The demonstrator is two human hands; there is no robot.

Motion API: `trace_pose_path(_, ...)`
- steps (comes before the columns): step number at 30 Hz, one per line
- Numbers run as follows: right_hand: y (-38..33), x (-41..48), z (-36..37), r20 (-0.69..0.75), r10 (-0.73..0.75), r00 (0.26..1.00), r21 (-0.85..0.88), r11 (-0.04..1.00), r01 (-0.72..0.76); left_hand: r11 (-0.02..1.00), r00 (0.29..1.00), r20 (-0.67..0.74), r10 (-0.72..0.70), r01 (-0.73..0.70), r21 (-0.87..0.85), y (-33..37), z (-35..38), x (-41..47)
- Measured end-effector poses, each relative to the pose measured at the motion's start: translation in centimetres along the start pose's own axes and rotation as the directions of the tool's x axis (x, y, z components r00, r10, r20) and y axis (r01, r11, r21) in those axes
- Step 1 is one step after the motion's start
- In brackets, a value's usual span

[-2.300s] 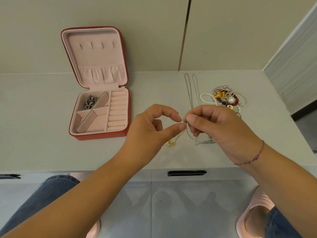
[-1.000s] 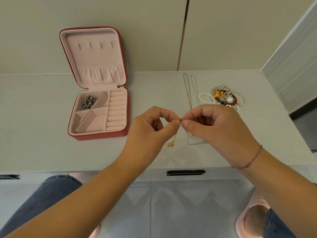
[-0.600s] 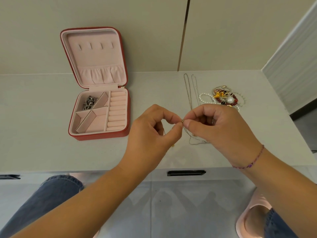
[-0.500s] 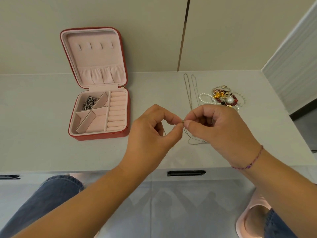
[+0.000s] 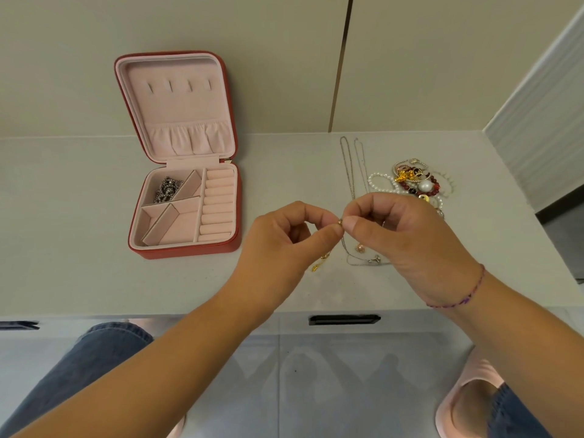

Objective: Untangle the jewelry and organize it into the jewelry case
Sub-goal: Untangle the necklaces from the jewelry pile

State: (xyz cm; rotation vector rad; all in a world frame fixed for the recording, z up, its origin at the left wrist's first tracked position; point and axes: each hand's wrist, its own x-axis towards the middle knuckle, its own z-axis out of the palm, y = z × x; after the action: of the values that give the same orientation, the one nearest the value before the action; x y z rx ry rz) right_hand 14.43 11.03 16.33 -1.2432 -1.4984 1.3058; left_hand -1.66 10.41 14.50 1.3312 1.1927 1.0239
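Observation:
My left hand (image 5: 281, 245) and my right hand (image 5: 401, 241) meet above the counter, each pinching a thin gold chain (image 5: 340, 222) at its clasp between thumb and forefinger. Its gold end (image 5: 319, 263) dangles below my left hand. Thin silver chains (image 5: 350, 172) lie on the counter behind and under my right hand. A tangled pile of jewelry (image 5: 414, 181) with pearls, red beads and gold pieces sits at the right. The red jewelry case (image 5: 186, 248) stands open at the left, pink inside, with a dark silver piece (image 5: 167, 189) in its back-left compartment.
The pale counter (image 5: 79, 248) ends in a front edge near me, with a drawer handle (image 5: 344, 319) below it. A wall runs behind the counter and a white panel (image 5: 537, 128) closes the right side. My knees in jeans show below.
My hands have stayed together on the gold chain's clasp, shifting only slightly. The chain's gold end, hidden behind my left hand half a second ago, hangs in sight again.

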Motion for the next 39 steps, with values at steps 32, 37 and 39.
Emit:
trace_pose_path(32, 1.2, 0.2, -0.1, 0.067, -0.012, 0.998, -0.044, 0.999, 0.015, 0.997, 0.993, 0.099, -0.069, 0.07, -0.012, -0.5, 0.0, 0.4)
trace_pose_path(37, 1.7, 0.5, -0.1, 0.061, 0.035, 0.998, 0.002, 0.999, -0.035, 0.991, 0.99, 0.071, -0.121, 0.116, 0.066, -0.8, -0.1, 0.8)
trace_pose_path(39, 2.0, 0.5, -0.1, 0.065, 0.047, 0.997, -0.009, 0.999, -0.047, 0.986, 0.988, 0.069, -0.137, 0.13, 0.102, -1.0, -0.2, 0.9)
